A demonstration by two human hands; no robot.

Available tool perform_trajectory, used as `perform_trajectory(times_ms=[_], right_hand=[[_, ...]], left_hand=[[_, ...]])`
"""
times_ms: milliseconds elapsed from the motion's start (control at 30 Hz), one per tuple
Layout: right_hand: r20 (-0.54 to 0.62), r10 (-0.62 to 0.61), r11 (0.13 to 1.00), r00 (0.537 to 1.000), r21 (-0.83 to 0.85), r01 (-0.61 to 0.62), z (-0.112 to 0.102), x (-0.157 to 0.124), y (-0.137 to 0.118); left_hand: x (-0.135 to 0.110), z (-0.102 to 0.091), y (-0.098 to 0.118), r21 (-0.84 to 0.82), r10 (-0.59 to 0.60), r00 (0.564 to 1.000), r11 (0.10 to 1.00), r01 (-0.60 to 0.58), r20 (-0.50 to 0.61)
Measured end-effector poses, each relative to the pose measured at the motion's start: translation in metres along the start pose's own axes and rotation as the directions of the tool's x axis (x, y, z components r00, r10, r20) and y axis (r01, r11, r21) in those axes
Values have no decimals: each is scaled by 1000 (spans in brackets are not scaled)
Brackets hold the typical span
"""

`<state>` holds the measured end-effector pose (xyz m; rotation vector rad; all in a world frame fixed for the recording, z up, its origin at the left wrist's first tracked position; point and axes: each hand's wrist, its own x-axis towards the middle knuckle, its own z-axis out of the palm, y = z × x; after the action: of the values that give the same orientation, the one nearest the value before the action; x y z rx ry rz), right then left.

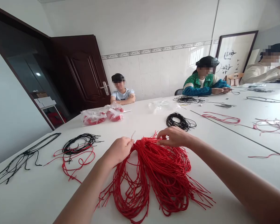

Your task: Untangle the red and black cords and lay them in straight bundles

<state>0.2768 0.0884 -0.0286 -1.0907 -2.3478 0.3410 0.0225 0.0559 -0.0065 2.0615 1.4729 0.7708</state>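
A large bundle of braided red cords (154,177) lies on the white table (224,174) right in front of me, gathered at its top end with loops and loose ends fanning toward me. My left hand (119,151) pinches a thin silvery needle (133,134) at the bundle's gathered top. My right hand (174,137) curves its fingers over the top of the bundle and holds a few strands. Both forearms reach in from the bottom of the view.
A black cord coil (179,121) lies beyond my hands. Black and red cords (79,146) lie to the left, and plastic bags of red items (102,114) further back. Several seated people work around the table, one handling cords (224,90). More cords lie to the right.
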Motion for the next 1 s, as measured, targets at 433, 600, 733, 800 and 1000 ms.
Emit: perform_trajectory(times_ms=[433, 600, 733, 800, 1000], right_hand=[[-10, 141, 985, 990, 101, -140, 18, -3, 22], [-49, 141, 984, 989, 120, -134, -3, 2, 7], [-90, 128, 985, 988, 129, -116, -27, 2, -15], [-124, 126, 979, 984, 173, -104, -34, 0, -34], [-104, -43, 925, 994, 372, 79, -30, -7, -97]], left_hand=[[-3, -11, 14, -16, 56, 987, 998, -54, 153], [-4, -3, 27, -568, 114, 990, 822, -44, 88], [-3, 18, 23, -730, 64, 997, 683, -7, 51], [-3, 28, 21, -660, 74, 993, 752, 2, 88], [-7, 46, 30, -399, 173, 982, 908, -131, 72]])
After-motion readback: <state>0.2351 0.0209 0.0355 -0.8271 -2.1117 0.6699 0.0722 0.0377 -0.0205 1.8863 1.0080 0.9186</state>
